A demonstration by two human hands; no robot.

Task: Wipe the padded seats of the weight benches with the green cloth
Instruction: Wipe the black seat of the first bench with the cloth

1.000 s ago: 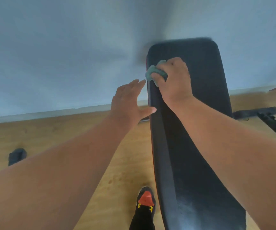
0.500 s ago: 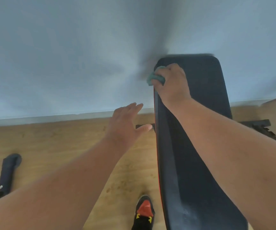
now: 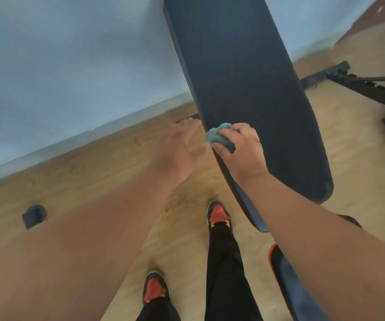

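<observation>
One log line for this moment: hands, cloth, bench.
right hand: gripping green cloth on left edge of bench pad | left hand: open, empty, beside pad | phase: wiping

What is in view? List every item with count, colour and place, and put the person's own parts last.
bench pad: one, black with a red edge, long, centre to upper right
lower pad: one, black with a red edge, bottom right
green cloth: one, bunched, on the bench pad's left edge
bench frame: black bars, on the floor at right
dark object: one, on the floor at left
floor: wood, light brown
wall: pale blue-grey, upper left
shoes: two, dark with orange, bottom centre
left hand: open, beside the pad
right hand: gripping the cloth
</observation>
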